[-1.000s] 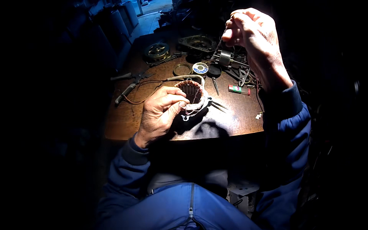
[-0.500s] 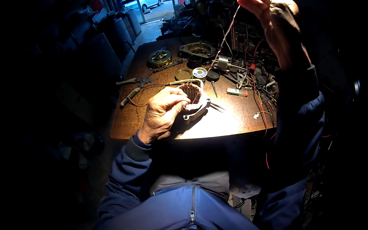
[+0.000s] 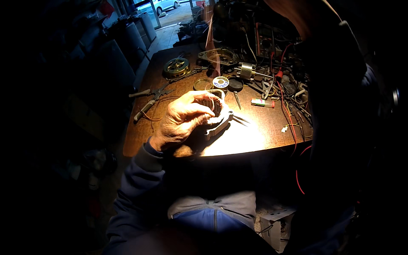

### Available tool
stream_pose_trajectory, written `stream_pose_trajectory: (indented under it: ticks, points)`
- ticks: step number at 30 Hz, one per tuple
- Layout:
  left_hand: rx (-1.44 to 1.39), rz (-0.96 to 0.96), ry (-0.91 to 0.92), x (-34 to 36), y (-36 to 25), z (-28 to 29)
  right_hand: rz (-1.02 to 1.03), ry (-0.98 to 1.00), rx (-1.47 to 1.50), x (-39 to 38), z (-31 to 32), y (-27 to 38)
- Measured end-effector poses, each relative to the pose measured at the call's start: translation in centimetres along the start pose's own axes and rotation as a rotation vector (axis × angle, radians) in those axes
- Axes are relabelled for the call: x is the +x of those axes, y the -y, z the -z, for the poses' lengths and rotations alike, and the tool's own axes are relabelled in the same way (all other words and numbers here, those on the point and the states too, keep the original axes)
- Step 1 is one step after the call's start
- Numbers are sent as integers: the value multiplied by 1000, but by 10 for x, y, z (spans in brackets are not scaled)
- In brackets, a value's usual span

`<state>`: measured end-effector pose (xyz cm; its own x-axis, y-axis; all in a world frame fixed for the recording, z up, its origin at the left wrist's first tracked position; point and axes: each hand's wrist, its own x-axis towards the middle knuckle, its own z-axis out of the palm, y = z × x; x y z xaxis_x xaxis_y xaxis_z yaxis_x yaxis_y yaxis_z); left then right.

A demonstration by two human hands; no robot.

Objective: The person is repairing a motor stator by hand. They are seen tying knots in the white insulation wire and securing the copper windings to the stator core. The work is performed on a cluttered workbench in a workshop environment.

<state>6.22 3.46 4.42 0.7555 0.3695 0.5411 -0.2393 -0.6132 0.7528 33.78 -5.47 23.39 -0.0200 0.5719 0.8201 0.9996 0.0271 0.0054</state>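
A wound motor stator (image 3: 217, 126) with pale lacing on its winding sits near the table's front. My left hand (image 3: 182, 115) rests on its left side, thumb and fingertips closed on the winding's rim. My right hand (image 3: 293, 17) is raised high at the top edge, dark, its fingers out of frame. A pinkish cord (image 3: 210, 38), blurred by motion, runs upward behind the stator. Thin pointed tools (image 3: 241, 120) lie by the stator's right side, near a small scissor-like tool (image 3: 238, 100).
The wooden table (image 3: 140, 136) holds pliers (image 3: 149, 102), a brass-coloured housing (image 3: 177, 67), a metal bracket (image 3: 208, 55), a spool (image 3: 220, 83), a rotor (image 3: 247, 70), a green-and-red lighter (image 3: 262, 103) and tangled wires (image 3: 293, 97). A doorway (image 3: 168, 17) stands beyond.
My right hand has risen mostly out of view. The cord went from taut to a blurred streak farther left. My left fingers have shifted slightly higher over the stator's rim.
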Motion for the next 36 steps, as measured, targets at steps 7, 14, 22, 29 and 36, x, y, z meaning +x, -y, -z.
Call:
stream_pose_trajectory:
  ticks: [7,14,22,29,36]
  points:
    - [42,-43,7,8,15,-2,20,-166,-172,-18,-3,16]
    - [119,-34,-85,-3,14,2,-257,276,886,-162,-73,65]
    - [105,-14,-131,-1,13,1,-7,163,667,-196,-98,99]
    - [105,17,-145,-3,13,0,145,389,349,-191,-93,102]
    - [100,-17,-173,-5,17,1,264,237,305,-191,-109,99]
